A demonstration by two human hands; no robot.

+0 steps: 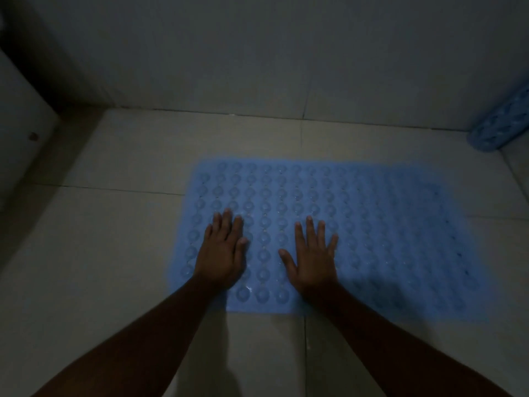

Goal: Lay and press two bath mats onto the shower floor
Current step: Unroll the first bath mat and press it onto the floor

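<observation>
A light blue bath mat [372, 224] with rows of round bumps lies flat on the pale tiled shower floor [114, 224]. My left hand [223, 250] rests palm down on the mat's left part, fingers together and stretched out. My right hand [313, 253] lies palm down beside it near the mat's middle, fingers spread. Both hands hold nothing. A second blue mat [498, 130], rolled up, leans in the far right corner against the wall.
A tiled wall [257, 53] runs along the back, just beyond the mat. A dark edge and a white fixture [17, 116] stand at the left. The light is dim. Bare floor tiles lie left of the mat and in front of it.
</observation>
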